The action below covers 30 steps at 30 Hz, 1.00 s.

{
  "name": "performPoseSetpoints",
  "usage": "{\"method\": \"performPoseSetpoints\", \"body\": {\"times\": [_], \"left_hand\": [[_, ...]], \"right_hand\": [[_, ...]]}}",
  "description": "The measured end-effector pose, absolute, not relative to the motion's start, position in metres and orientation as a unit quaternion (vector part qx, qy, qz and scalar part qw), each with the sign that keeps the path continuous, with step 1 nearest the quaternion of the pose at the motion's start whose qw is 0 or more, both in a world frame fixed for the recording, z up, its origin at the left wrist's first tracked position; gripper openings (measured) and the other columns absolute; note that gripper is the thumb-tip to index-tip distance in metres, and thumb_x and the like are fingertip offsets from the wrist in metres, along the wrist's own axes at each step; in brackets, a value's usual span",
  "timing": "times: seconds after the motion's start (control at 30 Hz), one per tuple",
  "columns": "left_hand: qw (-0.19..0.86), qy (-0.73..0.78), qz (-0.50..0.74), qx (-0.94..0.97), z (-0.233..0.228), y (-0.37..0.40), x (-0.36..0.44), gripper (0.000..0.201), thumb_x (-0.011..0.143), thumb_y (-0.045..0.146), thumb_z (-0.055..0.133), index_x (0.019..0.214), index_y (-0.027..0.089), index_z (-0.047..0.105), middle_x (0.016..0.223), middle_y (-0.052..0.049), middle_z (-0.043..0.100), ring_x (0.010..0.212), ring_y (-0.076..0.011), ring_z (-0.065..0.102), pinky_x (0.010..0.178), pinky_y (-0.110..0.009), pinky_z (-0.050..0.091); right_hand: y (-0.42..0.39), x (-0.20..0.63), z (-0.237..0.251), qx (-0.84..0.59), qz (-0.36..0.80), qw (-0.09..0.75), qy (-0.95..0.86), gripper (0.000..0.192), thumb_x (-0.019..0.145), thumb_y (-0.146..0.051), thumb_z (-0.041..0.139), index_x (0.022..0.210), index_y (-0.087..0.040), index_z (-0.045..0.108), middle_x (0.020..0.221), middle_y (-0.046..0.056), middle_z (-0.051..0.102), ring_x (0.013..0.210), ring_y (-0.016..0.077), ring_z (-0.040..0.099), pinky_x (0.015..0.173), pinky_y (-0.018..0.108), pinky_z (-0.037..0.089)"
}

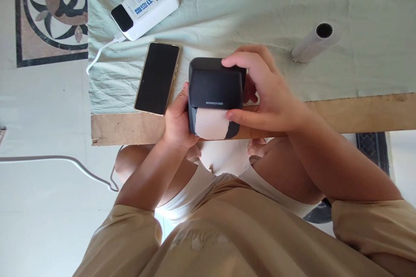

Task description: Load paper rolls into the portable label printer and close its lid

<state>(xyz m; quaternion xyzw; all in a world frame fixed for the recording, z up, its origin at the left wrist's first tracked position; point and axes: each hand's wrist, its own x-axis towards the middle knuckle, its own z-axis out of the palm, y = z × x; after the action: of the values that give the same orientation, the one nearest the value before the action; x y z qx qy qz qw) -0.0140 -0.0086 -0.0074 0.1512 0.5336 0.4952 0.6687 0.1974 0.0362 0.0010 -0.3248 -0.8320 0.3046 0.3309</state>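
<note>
A small black label printer (214, 88) sits at the near edge of the table, held between both hands. A strip of white paper (212, 123) sticks out of its front slot. My left hand (177, 123) grips the printer's left side. My right hand (266, 91) wraps over its top and right side, with one finger lying beside the paper strip.
A dark phone (157, 78) lies face up left of the printer. A white power bank (145, 6) with a white cable (97, 56) lies behind it. A white paper roll (315, 41) lies at the right on the pale green cloth (260, 4). The wooden table edge (357, 112) runs in front.
</note>
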Motion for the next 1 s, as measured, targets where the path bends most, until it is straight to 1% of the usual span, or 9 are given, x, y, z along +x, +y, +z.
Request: {"method": "performPoseSetpoints", "body": {"times": [0.07,0.13,0.2,0.3,0.43,0.6,0.7,0.8,1.0], "left_hand": [[0.667,0.508,0.522,0.158,-0.005,-0.009,-0.010,0.036,0.098,0.060,0.073,0.096,0.026,0.084,0.106,-0.010,0.089,0.141,-0.0413,0.078,0.091,-0.047,0.072],[0.672,0.461,0.551,0.179,-0.005,-0.011,-0.007,0.036,0.098,0.061,0.073,0.097,0.027,0.083,0.112,-0.009,0.090,0.147,-0.0418,0.075,0.099,-0.049,0.071],[0.684,0.425,0.553,0.213,-0.007,-0.013,-0.006,0.034,0.096,0.061,0.078,0.100,0.028,0.084,0.112,-0.009,0.090,0.148,-0.0428,0.074,0.103,-0.051,0.071],[0.689,0.412,0.535,0.264,-0.013,-0.015,-0.010,0.030,0.091,0.055,0.089,0.104,0.028,0.085,0.103,-0.007,0.088,0.137,-0.0396,0.080,0.101,-0.048,0.071],[0.681,0.420,0.535,0.270,-0.016,-0.014,-0.013,0.034,0.092,0.055,0.091,0.107,0.026,0.081,0.088,-0.003,0.081,0.123,-0.0335,0.085,0.089,-0.039,0.070],[0.684,0.417,0.515,0.303,-0.014,-0.017,-0.014,0.031,0.098,0.053,0.087,0.113,0.027,0.080,0.109,-0.005,0.087,0.130,-0.0339,0.083,0.092,-0.038,0.070],[0.675,0.431,0.509,0.315,-0.015,-0.021,-0.014,0.030,0.101,0.055,0.085,0.117,0.029,0.080,0.124,-0.006,0.088,0.135,-0.0342,0.081,0.087,-0.036,0.067],[0.661,0.436,0.520,0.320,-0.017,-0.022,-0.014,0.036,0.096,0.058,0.090,0.113,0.028,0.081,0.126,-0.007,0.086,0.128,-0.0332,0.082,0.081,-0.034,0.063],[0.667,0.412,0.532,0.320,-0.022,-0.018,-0.016,0.035,0.089,0.050,0.095,0.111,0.025,0.084,0.086,0.001,0.073,0.068,-0.0150,0.063,0.062,-0.028,0.053]], "right_hand": [[0.042,0.205,0.006,-0.342,0.281,0.311,-0.841,0.067,0.099,-0.065,0.080,0.154,-0.031,0.065,0.148,0.012,0.069,0.100,0.0189,0.071,0.073,0.031,0.062],[0.047,0.212,0.009,-0.356,0.248,0.331,-0.838,0.064,0.097,-0.074,0.080,0.145,-0.032,0.070,0.117,0.006,0.073,0.086,0.0181,0.066,0.070,0.033,0.059],[0.049,0.213,0.010,-0.373,0.225,0.390,-0.811,0.057,0.102,-0.078,0.074,0.135,-0.031,0.071,0.088,-0.001,0.063,0.069,0.0158,0.057,0.065,0.035,0.053],[0.047,0.206,0.011,-0.402,0.227,0.497,-0.735,0.041,0.110,-0.071,0.067,0.112,-0.030,0.065,0.089,-0.002,0.063,0.057,0.0120,0.053,0.056,0.034,0.049],[0.043,0.196,0.014,-0.409,0.250,0.543,-0.689,0.031,0.109,-0.048,0.069,0.092,-0.029,0.053,0.095,0.002,0.071,0.085,0.0210,0.078,0.066,0.036,0.061],[0.036,0.197,0.016,-0.406,0.098,0.410,-0.811,0.005,0.098,-0.024,0.069,0.094,-0.025,0.070,0.088,-0.001,0.081,0.062,0.0133,0.061,0.062,0.033,0.042],[0.025,0.196,0.018,-0.422,0.050,0.268,-0.864,0.012,0.100,-0.025,0.066,0.102,-0.025,0.079,0.095,0.002,0.084,0.068,0.0181,0.064,0.061,0.036,0.027],[0.021,0.192,0.020,-0.440,0.068,0.209,-0.871,0.012,0.097,-0.027,0.067,0.103,-0.026,0.077,0.094,0.002,0.083,0.059,0.0162,0.052,0.061,0.036,0.014],[0.025,0.198,0.039,-0.429,0.207,0.192,-0.858,0.033,0.085,-0.023,0.074,0.118,-0.026,0.075,0.090,-0.001,0.080,0.061,0.0152,0.058,0.057,0.033,0.037]]}}
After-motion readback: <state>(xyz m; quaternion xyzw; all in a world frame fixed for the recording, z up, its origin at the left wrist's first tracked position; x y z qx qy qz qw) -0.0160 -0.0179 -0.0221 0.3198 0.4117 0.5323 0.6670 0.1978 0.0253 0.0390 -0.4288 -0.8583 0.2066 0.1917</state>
